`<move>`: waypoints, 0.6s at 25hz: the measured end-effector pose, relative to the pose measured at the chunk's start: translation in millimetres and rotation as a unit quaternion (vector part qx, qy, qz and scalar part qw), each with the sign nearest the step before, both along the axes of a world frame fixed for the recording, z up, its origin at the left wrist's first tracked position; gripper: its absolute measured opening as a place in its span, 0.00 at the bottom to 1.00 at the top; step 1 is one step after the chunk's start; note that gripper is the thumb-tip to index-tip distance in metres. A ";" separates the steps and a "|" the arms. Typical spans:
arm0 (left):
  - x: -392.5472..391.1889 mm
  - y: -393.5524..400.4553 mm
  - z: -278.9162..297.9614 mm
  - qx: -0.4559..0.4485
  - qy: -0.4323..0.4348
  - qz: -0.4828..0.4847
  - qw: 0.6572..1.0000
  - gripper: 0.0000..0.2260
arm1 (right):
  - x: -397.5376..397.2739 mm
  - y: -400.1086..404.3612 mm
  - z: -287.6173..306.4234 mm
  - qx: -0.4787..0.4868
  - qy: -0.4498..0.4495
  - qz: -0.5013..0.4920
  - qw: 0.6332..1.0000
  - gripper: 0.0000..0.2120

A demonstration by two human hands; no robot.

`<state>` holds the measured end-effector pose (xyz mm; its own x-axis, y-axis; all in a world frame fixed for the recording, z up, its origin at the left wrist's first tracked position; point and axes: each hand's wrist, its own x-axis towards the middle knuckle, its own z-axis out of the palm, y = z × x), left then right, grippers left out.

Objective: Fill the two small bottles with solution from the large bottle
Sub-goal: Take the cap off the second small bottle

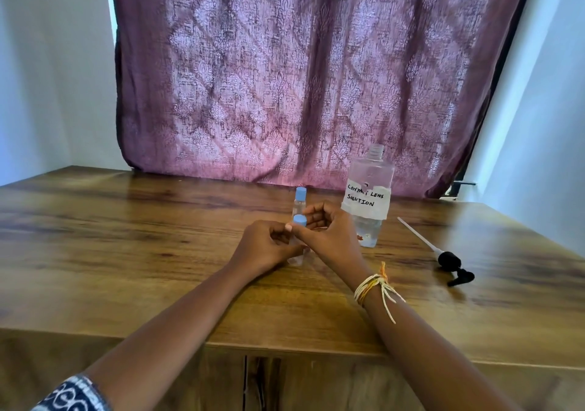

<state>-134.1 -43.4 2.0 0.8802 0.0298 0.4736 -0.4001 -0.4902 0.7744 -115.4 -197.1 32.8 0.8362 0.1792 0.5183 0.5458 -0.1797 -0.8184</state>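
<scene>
A small clear bottle (297,257) stands on the wooden table (158,236) between my hands. My left hand (266,246) grips its body. My right hand (329,233) pinches its blue cap (299,220) at the top. Just behind stands a second small bottle (299,203) with a blue cap on, touched by neither hand. The large clear bottle (368,198), labelled "contact lens solution", stands uncapped to the right of my right hand, with a little liquid at its bottom.
A black pump head with a long white tube (449,263) lies on the table to the right of the large bottle. A purple patterned curtain (300,78) hangs behind the table. The table's front edge runs under my forearms.
</scene>
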 end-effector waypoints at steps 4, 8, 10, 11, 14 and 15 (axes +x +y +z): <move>-0.7 -1.6 1.7 -0.002 0.014 0.000 1.000 0.11 | 0.3 -0.2 -1.0 0.003 0.026 -0.010 1.000 0.13; 0.8 -1.6 2.9 -0.013 0.033 -0.005 0.999 0.09 | 2.6 -0.4 0.5 -0.022 0.026 -0.004 0.999 0.12; 0.7 -2.7 3.7 -0.015 0.039 -0.003 0.999 0.08 | 4.4 0.0 2.7 -0.036 0.016 -0.001 0.999 0.10; 0.7 -3.3 3.9 -0.015 0.040 -0.001 0.999 0.07 | 5.1 0.2 3.2 -0.039 0.011 0.002 0.999 0.09; 0.8 -2.7 4.0 -0.015 0.043 -0.007 0.999 0.06 | 5.1 -0.4 4.1 -0.046 -0.004 0.016 0.999 0.07; 0.5 -2.0 4.2 -0.018 0.050 -0.018 0.998 0.05 | 5.0 -1.3 4.3 -0.047 -0.007 0.028 0.998 0.07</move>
<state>-133.6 -45.5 6.2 0.9235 0.0129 0.3834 -0.3376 -0.4474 0.8282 -110.4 -198.4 37.0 0.8168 0.2738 0.5078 0.5677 -0.2247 -0.7920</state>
